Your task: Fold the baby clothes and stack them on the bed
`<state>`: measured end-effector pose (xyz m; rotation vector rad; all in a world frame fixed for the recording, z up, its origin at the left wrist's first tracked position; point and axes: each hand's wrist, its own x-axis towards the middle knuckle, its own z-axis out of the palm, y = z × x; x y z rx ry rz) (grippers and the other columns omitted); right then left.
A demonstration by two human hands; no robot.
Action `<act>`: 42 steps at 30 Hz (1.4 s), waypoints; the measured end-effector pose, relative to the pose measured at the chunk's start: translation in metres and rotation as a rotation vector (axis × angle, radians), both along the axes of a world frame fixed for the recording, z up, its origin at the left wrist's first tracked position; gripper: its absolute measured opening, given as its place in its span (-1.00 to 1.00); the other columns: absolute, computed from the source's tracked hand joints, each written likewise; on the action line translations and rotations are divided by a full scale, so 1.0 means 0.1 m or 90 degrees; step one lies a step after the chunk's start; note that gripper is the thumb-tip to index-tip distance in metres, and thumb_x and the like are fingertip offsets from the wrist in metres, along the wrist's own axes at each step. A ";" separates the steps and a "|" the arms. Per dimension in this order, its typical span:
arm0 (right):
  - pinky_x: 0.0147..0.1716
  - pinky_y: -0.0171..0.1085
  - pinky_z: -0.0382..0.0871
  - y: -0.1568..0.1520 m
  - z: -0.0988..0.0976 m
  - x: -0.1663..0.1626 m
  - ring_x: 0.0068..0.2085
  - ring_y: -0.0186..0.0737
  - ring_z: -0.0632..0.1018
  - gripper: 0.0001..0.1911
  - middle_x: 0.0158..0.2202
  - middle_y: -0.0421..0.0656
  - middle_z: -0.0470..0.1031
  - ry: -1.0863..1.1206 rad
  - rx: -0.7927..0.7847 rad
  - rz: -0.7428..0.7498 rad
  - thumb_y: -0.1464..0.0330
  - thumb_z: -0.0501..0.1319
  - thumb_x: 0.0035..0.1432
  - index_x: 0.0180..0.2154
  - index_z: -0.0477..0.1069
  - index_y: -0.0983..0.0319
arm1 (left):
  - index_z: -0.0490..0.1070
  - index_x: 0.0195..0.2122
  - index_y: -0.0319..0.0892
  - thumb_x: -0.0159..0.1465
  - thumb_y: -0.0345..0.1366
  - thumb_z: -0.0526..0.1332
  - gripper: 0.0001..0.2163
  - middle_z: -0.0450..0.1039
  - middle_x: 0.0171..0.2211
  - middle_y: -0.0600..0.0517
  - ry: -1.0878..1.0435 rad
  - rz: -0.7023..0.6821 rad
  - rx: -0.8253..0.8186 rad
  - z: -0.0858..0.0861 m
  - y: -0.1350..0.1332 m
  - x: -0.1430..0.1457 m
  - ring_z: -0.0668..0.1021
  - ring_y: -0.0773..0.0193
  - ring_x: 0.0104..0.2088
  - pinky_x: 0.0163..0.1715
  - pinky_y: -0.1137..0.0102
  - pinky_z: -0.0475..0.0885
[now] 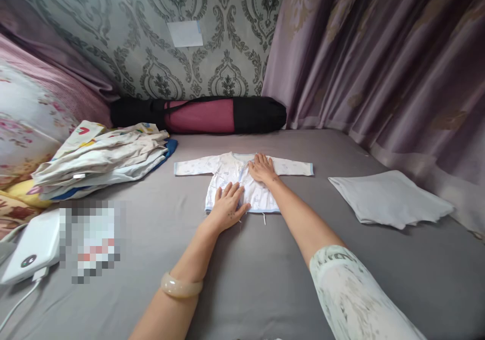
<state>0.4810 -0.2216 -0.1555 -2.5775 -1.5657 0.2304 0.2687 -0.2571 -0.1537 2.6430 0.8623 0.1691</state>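
A small white baby shirt (pixel 227 171) with a faint print and pale blue edging lies flat on the grey sheet, both sleeves stretched out sideways. Thin white ties stick out below its hem. My left hand (pixel 228 206) rests palm down on the lower front of the shirt, fingers spread. Higher up, near the neckline and the right sleeve, my right hand (pixel 262 169) lies flat on the cloth with its fingers extended. Neither hand grips anything. The shirt parts beneath my palms are hidden.
A pile of clothes (pixel 109 153) sits at the left, above a white power bank (pixel 34 246) with a cable. Folded white cloth (pixel 390 198) lies at the right. A long black and maroon bag (pixel 200 115) runs along the wall; curtains (pixel 371 52) hang at the right.
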 end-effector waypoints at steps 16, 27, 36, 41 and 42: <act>0.35 -0.12 -0.34 -0.06 0.21 -0.44 0.41 -0.17 -0.07 -0.35 0.41 -0.03 -0.06 0.062 0.053 0.230 0.20 -0.28 0.39 0.36 -0.02 0.39 | 0.20 0.25 -0.30 0.38 0.02 -0.02 -0.43 0.09 0.34 -0.26 -0.003 0.180 0.097 0.03 0.03 0.01 0.06 -0.04 0.38 0.33 0.04 -0.06; 0.33 -0.08 -0.29 0.29 0.10 -0.68 0.41 -0.13 -0.09 -0.35 0.43 -0.02 -0.16 0.037 -0.027 0.265 0.18 -0.25 0.39 0.38 -0.09 0.37 | 0.02 0.34 -0.48 0.36 0.11 -0.16 -0.24 -0.10 0.37 -0.36 0.064 0.196 0.079 -0.10 0.02 0.05 -0.04 -0.16 0.39 0.32 -0.04 -0.11; 0.32 0.03 -0.29 0.62 0.04 -0.70 0.41 -0.06 -0.12 -0.33 0.43 0.01 -0.16 0.011 0.001 0.189 0.14 -0.25 0.39 0.38 -0.08 0.37 | 0.00 0.35 -0.47 0.37 0.09 -0.19 -0.26 -0.13 0.38 -0.33 0.076 0.196 0.073 -0.07 -0.01 0.04 -0.07 -0.14 0.39 0.32 -0.04 -0.12; 0.33 0.01 -0.29 0.64 -0.04 -0.72 0.41 -0.08 -0.10 -0.34 0.43 -0.02 -0.12 0.014 0.042 0.175 0.13 -0.23 0.39 0.37 -0.04 0.34 | 0.02 0.35 -0.44 0.36 0.06 -0.15 -0.29 -0.10 0.38 -0.33 0.075 0.199 0.073 -0.07 -0.01 0.04 -0.05 -0.14 0.39 0.32 -0.04 -0.12; 0.33 0.00 -0.29 0.65 -0.02 -0.71 0.41 -0.09 -0.10 -0.35 0.43 -0.03 -0.12 0.032 0.042 0.177 0.13 -0.23 0.39 0.37 -0.03 0.33 | 0.02 0.34 -0.44 0.36 0.06 -0.14 -0.29 -0.10 0.38 -0.33 0.071 0.200 0.073 -0.07 0.00 0.04 -0.05 -0.14 0.39 0.32 -0.04 -0.12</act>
